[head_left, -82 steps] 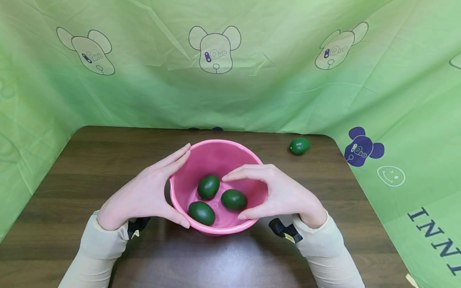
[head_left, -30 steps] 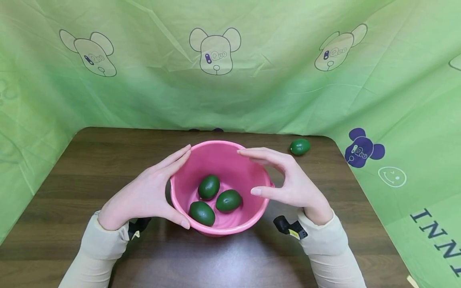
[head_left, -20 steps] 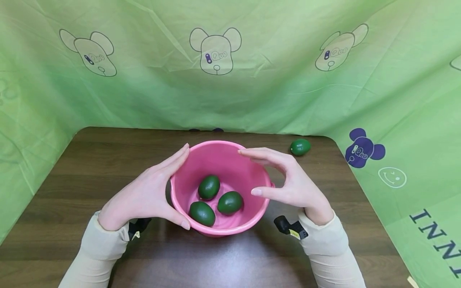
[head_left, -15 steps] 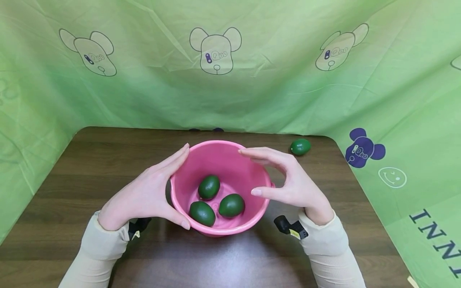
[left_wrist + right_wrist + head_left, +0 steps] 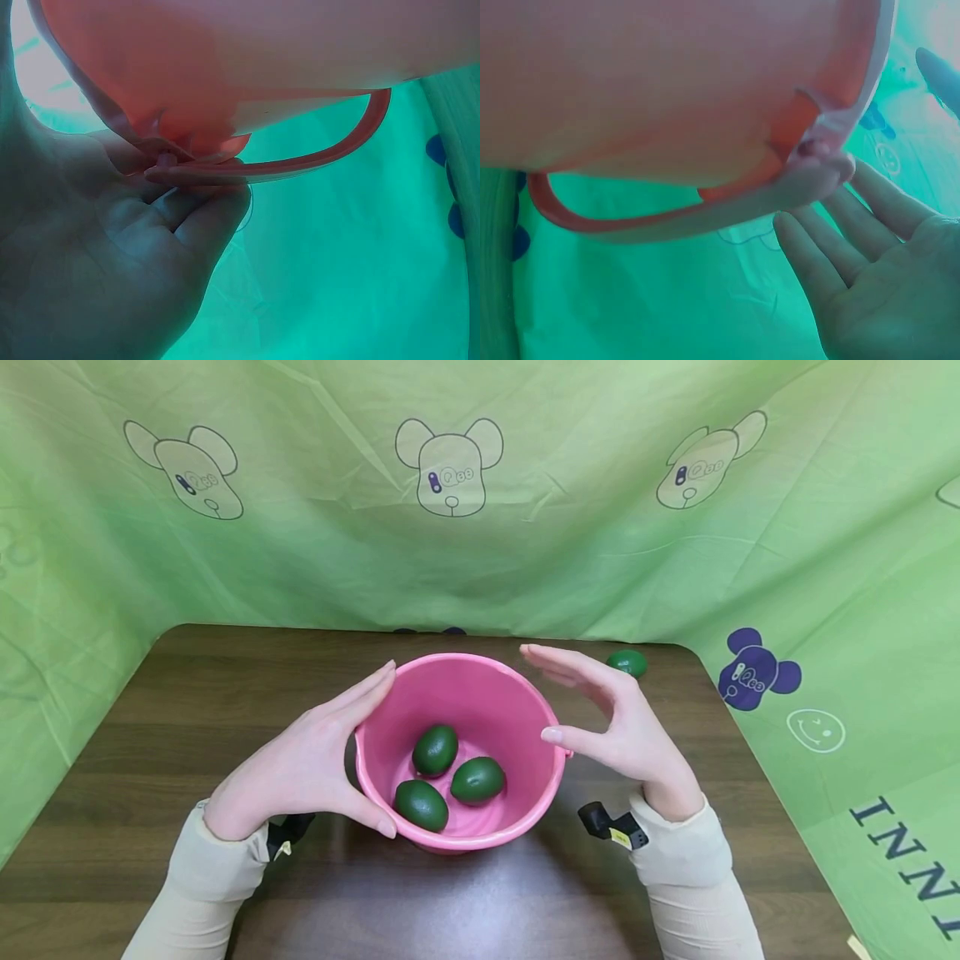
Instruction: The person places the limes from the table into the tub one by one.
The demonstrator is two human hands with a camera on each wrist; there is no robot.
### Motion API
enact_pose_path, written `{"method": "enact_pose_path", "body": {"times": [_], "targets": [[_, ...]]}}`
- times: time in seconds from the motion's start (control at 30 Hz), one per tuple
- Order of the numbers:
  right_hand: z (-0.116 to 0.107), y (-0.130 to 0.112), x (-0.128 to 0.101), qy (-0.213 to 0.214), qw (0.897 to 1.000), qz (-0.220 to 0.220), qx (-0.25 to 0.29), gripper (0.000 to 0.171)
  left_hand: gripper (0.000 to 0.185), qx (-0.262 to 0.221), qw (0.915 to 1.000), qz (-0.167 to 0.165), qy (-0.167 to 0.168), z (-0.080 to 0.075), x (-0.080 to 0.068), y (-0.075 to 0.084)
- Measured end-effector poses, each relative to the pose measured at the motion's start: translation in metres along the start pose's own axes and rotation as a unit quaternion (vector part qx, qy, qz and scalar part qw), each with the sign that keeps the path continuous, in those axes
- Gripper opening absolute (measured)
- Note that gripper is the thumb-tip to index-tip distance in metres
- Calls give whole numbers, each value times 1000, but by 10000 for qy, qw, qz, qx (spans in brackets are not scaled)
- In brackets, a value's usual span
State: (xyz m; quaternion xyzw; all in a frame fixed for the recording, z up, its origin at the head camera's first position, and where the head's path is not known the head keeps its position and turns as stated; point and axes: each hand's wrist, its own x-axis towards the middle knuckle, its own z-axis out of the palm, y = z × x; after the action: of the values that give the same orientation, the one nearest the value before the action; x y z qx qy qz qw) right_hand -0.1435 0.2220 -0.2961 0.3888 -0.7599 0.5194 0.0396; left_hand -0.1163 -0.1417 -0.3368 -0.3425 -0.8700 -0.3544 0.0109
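A person's left hand curls its grip round the left side of a pink bucket, seemingly to steady it on the worktop, three green fruits inside. The right hand, fingers spread, hovers by the rim, holding nothing; another fruit lies far right.

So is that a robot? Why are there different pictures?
No robot: these are a person's left hand and right hand. The big pictures come from a camera on the head, looking down; the two smaller, greenish ones come from the wrist cameras. Three green fruits sit inside a pink bucket, and a fourth fruit lies on the wooden table, partly hidden behind the right hand. The left hand is cupped round the bucket's side. The right hand spreads beside it, holding nothing.
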Motion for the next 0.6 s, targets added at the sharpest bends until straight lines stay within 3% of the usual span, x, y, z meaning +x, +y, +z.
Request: {"method": "enact_pose_path", "body": {"times": [0.6], "targets": [[-22, 10, -2, 791, 9954, -299, 450, 72, 146, -13, 10000, -38, -32, 0, 0, 0]]}}
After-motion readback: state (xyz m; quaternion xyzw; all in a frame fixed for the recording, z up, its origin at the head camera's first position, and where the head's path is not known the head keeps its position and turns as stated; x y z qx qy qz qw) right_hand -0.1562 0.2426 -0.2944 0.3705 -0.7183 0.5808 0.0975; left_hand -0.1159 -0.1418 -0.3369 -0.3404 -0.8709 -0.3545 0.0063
